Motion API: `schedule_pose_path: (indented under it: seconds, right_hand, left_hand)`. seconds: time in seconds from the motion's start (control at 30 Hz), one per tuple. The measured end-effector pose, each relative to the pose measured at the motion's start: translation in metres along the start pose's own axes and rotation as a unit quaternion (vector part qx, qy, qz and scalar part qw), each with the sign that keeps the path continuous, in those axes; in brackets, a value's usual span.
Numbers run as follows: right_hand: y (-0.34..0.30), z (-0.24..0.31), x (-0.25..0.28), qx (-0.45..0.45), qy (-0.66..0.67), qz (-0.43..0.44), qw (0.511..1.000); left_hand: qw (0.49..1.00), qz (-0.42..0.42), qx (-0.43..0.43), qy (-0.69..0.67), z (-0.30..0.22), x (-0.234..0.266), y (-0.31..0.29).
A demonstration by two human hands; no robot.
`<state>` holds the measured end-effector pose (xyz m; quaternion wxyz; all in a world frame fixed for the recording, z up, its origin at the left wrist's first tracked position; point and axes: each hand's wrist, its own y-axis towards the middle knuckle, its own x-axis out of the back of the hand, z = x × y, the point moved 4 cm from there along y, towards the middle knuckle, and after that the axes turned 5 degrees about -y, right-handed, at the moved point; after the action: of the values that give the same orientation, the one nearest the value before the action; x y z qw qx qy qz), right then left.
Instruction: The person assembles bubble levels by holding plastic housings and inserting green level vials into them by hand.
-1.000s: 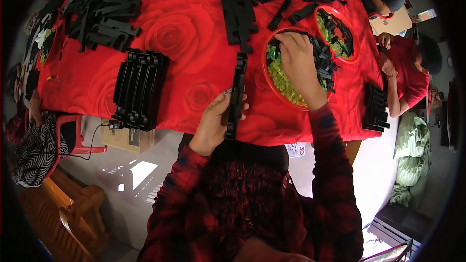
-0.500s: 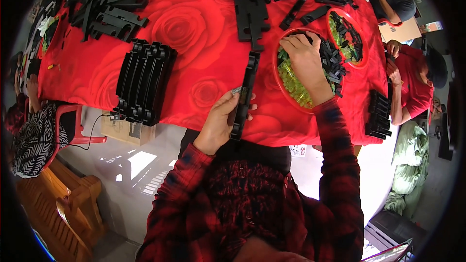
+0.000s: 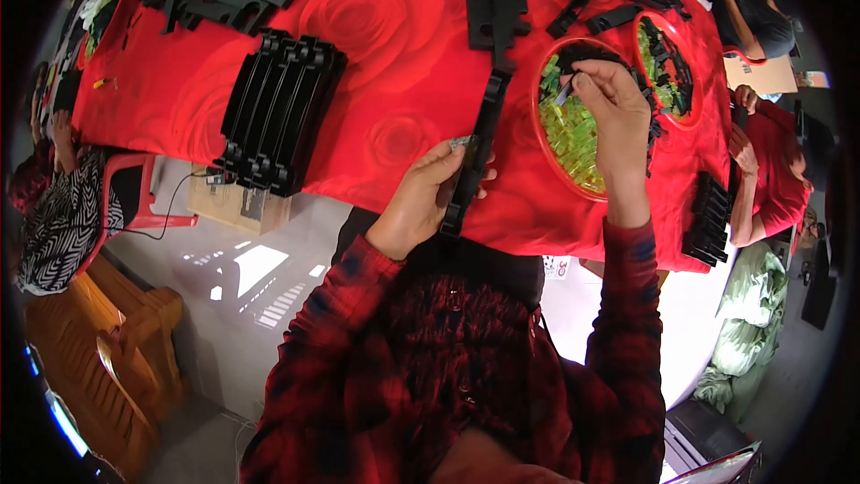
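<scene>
My left hand (image 3: 419, 197) is closed around a long black plastic strip (image 3: 484, 130), held tilted over the table's near edge. Something small and greyish shows at its thumb tip. Over a red-rimmed oval basket (image 3: 540, 130), my right hand (image 3: 616, 112) pinches a small, thin, pale piece (image 3: 564, 90) between thumb and fingertips; its exact kind is too small to make out. In the basket lie yellow-green translucent pieces (image 3: 573, 148) and small black pieces, partly covered by my right hand. Just beyond the held strip lies a wider black plastic part (image 3: 491, 4).
A stack of black strips (image 3: 282, 112) stands left on the red rose-patterned cloth (image 3: 358, 63). Behind it lies a loose black pile (image 3: 224, 0). A second basket (image 3: 641, 54) and another black stack (image 3: 706, 220) are at right, near a person in red (image 3: 778, 157).
My right hand has lifted from the basket's contents with a small piece pinched in its fingers. The left hand keeps its hold on the strip. The whole view has shifted slightly.
</scene>
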<state>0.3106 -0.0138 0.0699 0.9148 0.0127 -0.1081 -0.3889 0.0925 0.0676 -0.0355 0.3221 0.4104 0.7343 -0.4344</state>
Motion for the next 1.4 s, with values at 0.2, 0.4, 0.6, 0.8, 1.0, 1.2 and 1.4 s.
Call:
schedule_pose_path:
  seconds: [0.2, 0.4, 0.6, 0.8, 1.0, 1.2, 1.4]
  right_hand:
    - [-0.048, 0.012, -0.047, -0.076, 0.007, 0.108, 0.991]
    - [-0.06, 0.003, -0.074, -0.047, -0.055, 0.114, 0.991]
    - [-0.068, -0.01, -0.084, 0.017, -0.114, 0.044, 0.992]
    - [-0.071, -0.009, -0.088, 0.115, -0.258, 0.022, 0.959]
    - [-0.071, -0.009, -0.091, 0.122, -0.268, 0.011, 0.956]
    - [-0.073, -0.012, -0.092, 0.134, -0.275, -0.009, 0.952]
    - [-0.078, -0.009, -0.095, 0.191, -0.339, -0.034, 0.921]
  left_hand:
    - [1.0, -0.001, 0.009, -0.016, -0.001, -0.003, -0.001]
    - [0.999, -0.004, 0.0, -0.032, 0.002, -0.002, -0.002]
    - [0.998, -0.004, 0.004, -0.058, 0.002, -0.002, -0.003]
    - [0.999, 0.015, -0.009, -0.038, 0.005, 0.002, 0.0]
    - [0.999, -0.001, -0.006, -0.054, 0.007, 0.005, 0.003]
    - [0.999, -0.016, -0.003, -0.037, 0.009, 0.004, 0.003]
    - [0.999, -0.024, -0.002, -0.023, 0.009, 0.004, 0.001]
